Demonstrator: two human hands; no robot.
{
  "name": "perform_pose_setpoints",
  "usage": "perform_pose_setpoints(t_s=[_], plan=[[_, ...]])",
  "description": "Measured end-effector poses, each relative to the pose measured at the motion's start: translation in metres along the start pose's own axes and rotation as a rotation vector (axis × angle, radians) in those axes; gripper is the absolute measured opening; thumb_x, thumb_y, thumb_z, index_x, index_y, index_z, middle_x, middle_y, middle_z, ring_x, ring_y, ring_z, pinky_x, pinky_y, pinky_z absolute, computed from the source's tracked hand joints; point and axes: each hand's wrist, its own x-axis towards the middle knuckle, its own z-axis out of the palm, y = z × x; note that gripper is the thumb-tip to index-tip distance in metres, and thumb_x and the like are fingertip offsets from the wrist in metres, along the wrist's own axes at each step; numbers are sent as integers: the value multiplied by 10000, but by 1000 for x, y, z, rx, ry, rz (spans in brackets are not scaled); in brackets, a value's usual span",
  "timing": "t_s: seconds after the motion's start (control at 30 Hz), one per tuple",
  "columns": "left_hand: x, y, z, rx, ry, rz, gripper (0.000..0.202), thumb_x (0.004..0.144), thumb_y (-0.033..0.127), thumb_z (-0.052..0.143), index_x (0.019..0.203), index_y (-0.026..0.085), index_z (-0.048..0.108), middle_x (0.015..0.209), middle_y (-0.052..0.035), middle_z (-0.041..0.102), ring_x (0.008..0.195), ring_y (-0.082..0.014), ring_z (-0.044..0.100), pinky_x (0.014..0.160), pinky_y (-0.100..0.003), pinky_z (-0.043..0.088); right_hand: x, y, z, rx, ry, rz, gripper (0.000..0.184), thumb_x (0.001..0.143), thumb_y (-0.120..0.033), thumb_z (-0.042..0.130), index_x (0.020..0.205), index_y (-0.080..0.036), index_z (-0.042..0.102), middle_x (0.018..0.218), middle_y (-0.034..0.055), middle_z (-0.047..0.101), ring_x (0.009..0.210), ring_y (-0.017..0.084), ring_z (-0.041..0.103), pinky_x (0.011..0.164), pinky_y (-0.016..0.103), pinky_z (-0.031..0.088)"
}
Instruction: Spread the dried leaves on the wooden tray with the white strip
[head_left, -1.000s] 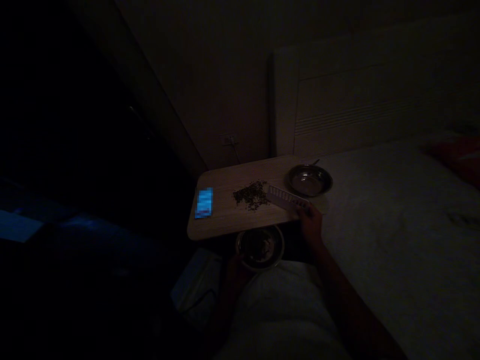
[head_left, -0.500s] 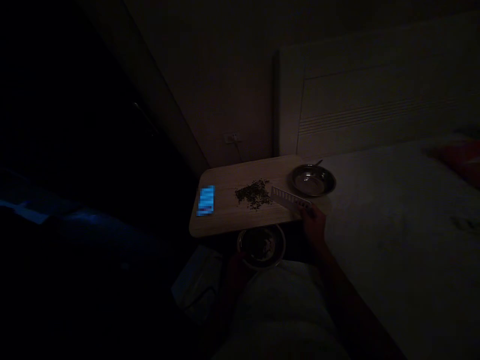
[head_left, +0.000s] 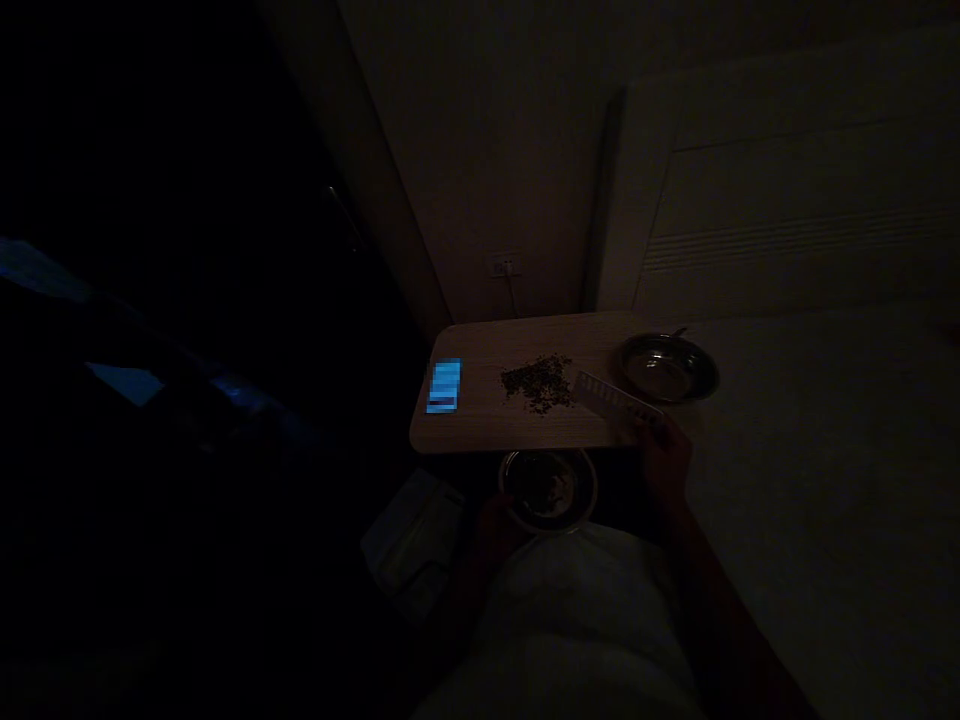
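The room is very dark. My right hand [head_left: 664,458] is closed round the handle of a wide knife [head_left: 611,400] whose blade lies on a small wooden table [head_left: 487,425], its tip beside a pile of dark chopped bits [head_left: 538,380]. Just below the table's front edge my left hand [head_left: 495,520] holds a metal bowl [head_left: 549,488] with dark contents; its fingers are barely visible in the gloom. A lit phone [head_left: 445,386] lies on the left of the table.
A second metal bowl [head_left: 667,367] sits at the table's right end, against a bed with a pale sheet [head_left: 825,450] and a headboard [head_left: 787,200]. A wall socket [head_left: 504,266] with a cable is behind the table. Pale cloth covers my lap [head_left: 577,620].
The view has swung left, so the table, bowls and phone appear shifted right. My hands, the knife and the pile keep the same positions relative to each other.
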Motion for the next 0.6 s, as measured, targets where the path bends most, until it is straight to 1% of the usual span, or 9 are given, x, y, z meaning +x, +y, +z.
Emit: perform_pose_setpoints(t_s=[0.1, 0.3, 0.43, 0.5, 0.6], plan=[[3, -1, -4, -6, 10, -23, 284, 683, 133, 638, 961, 154, 692, 873, -104, 747, 1021, -349, 660, 988, -526, 433, -1, -5, 0, 27, -8, 4, 313, 786, -404, 654, 977, -162, 708, 953, 87, 729, 882, 233, 644, 823, 389, 493], [4, -3, -14, -34, 20, 6, 321, 673, 120, 654, 987, 177, 684, 890, -89, 750, 1043, -337, 652, 972, -492, 449, -1, -7, 1, 46, -2, 29, 309, 779, -415, 661, 963, -170, 703, 933, 72, 725, 854, 219, 638, 814, 378, 492], [8, 0, -11, 4, 47, -44, 179, 686, 148, 674, 864, 138, 691, 848, -113, 748, 921, -308, 683, 937, -446, 470, 0, -1, 1, 42, -15, 16, 312, 784, -412, 658, 972, -167, 707, 959, 83, 730, 891, 230, 645, 843, 387, 483], [8, 1, -8, 16, 51, -74, 134, 688, 157, 678, 820, 139, 689, 808, -116, 744, 870, -308, 687, 904, -450, 487, 1, 1, 1, 31, -14, 14, 322, 778, -420, 659, 973, -169, 711, 965, 85, 732, 901, 238, 646, 850, 395, 480], [6, 3, -6, 6, 53, -56, 210, 659, 119, 679, 865, 162, 689, 801, -84, 745, 904, -305, 686, 901, -439, 494, 1, 5, 2, 25, 0, 16, 331, 770, -422, 661, 979, -171, 714, 966, 82, 733, 897, 240, 646, 855, 400, 476]])
